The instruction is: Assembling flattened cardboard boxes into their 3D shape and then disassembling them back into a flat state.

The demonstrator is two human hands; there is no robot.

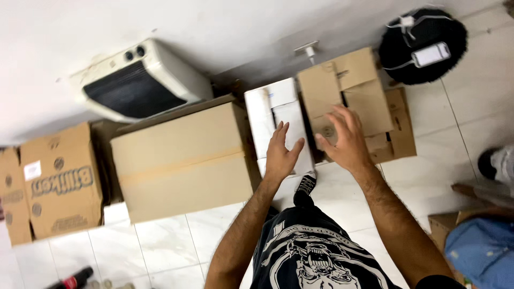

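My left hand reaches out with fingers spread over a white open-topped box on the tiled floor. My right hand hovers open over a brown cardboard box whose flaps are partly folded, just right of the white one. Neither hand holds anything; whether the fingertips touch the boxes is unclear. My dark printed shorts and one shoe show below the hands.
A large sealed brown carton sits left of the white box, with a printed carton further left. A white appliance with a black grille leans by the wall. A round black object carries a white device and cable. Another person's foot is at right.
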